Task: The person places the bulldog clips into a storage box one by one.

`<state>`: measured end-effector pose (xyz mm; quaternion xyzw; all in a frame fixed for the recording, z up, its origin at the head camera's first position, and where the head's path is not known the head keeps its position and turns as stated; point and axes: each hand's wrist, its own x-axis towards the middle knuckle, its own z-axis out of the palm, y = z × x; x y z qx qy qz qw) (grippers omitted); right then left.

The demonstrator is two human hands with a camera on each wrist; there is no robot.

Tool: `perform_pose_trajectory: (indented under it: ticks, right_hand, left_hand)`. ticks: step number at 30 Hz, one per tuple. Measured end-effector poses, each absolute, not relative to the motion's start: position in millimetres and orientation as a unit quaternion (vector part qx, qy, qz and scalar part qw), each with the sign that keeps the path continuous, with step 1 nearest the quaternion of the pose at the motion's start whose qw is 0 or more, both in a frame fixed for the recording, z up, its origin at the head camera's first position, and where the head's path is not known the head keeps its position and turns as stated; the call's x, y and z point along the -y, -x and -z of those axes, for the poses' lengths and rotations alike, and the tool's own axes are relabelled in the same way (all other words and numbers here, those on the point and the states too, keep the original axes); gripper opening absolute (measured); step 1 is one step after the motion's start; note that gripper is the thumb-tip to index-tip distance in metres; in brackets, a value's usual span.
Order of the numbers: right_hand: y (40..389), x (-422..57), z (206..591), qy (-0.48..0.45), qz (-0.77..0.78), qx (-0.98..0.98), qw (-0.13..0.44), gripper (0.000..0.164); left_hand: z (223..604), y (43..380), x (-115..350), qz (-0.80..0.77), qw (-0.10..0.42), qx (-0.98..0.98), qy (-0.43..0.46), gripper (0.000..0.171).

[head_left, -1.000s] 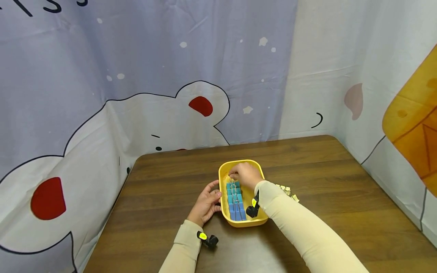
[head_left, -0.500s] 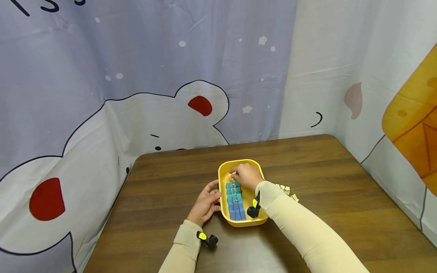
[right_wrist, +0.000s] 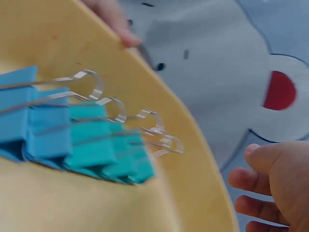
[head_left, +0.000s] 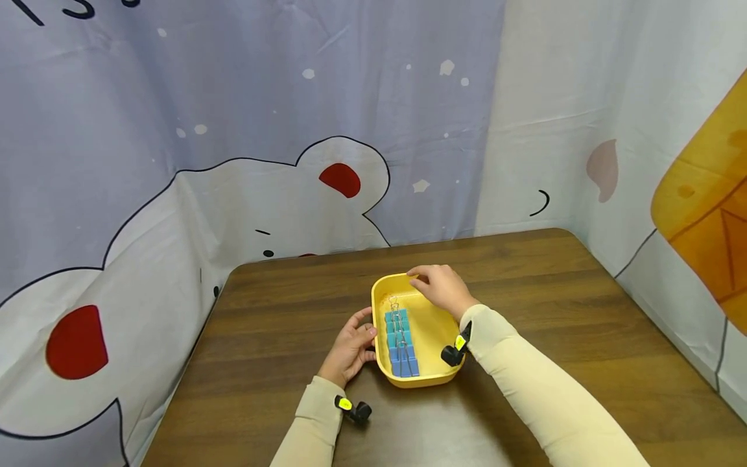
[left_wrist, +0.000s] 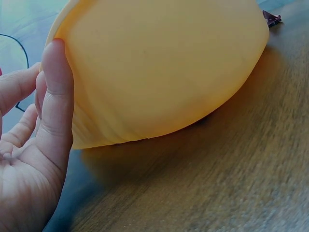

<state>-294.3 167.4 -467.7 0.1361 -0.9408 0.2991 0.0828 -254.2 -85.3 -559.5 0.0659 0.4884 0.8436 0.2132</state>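
Observation:
A yellow tray [head_left: 434, 334] stands on the table with a row of binder clips [head_left: 399, 337] along its left side. In the right wrist view the clips run from blue [right_wrist: 48, 121] to teal [right_wrist: 91, 140], their wire handles lying toward the rim. My left hand [head_left: 348, 350] holds the tray by its left edge; in the left wrist view the thumb lies against the outer wall [left_wrist: 164, 72] and the fingers are partly hidden behind it. Over the tray's far right corner is my right hand [head_left: 446, 290], fingers loosely bent and nothing in them.
Brown wooden table [head_left: 280, 324] surrounds the tray. A small dark object like a clip [left_wrist: 273, 19] lies past the tray in the left wrist view. A printed curtain [head_left: 432, 117] hangs behind the table.
My right hand has left the far end of the clip row and moved up and right toward the tray's corner. The gold clips right of the tray are now hidden behind the sleeve.

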Motion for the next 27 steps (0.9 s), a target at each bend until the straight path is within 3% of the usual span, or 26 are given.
perform_pose_trajectory:
  ticks: [12,27]
  right_hand:
    - [267.3,-249.6,447.8,-0.1,-0.351,0.921,0.136,0.021]
    - [226.2,-297.8,472.0,-0.116,-0.331,0.933,0.083,0.017]
  left_hand:
    - [559.5,254.4,84.1,-0.843,0.205,-0.495,-0.056,0.053]
    - [559.5,254.2,84.4,-0.84,0.208,-0.497,-0.062,0.052]
